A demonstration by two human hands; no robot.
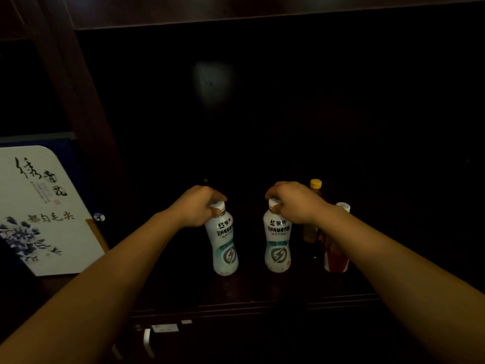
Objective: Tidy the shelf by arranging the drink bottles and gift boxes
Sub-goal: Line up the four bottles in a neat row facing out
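Observation:
Two white drink bottles with grey lightning logos stand upright on the dark wooden shelf (236, 287). My left hand (195, 206) grips the neck and cap of the left white bottle (224, 245). My right hand (294, 203) holds the right white bottle (277, 244) by its cap. Behind my right wrist stand a yellow-capped amber bottle (313, 206) and a red bottle with a white cap (337, 256), both partly hidden by my arm. A white gift box with blue flowers and calligraphy (44, 214) lies in the compartment to the left.
A dark wooden upright (78, 101) divides the left compartment from this one. The shelf's back and right side are in deep shadow. The shelf's front edge (249, 303) runs below the bottles, and a white handle (147, 340) shows beneath it.

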